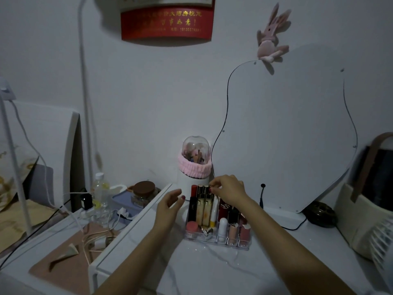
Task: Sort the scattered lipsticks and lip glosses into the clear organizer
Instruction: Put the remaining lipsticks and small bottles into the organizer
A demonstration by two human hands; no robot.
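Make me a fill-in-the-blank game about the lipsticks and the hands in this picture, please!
1. The lipsticks stand in a clear ____ on the white table.
2. The right hand reaches over the organizer's ____ row.
3. The left hand hovers beside the organizer and holds ____.
4. The domed container behind the organizer wears a fluffy band coloured ____.

Missing words: organizer; back; nothing; pink
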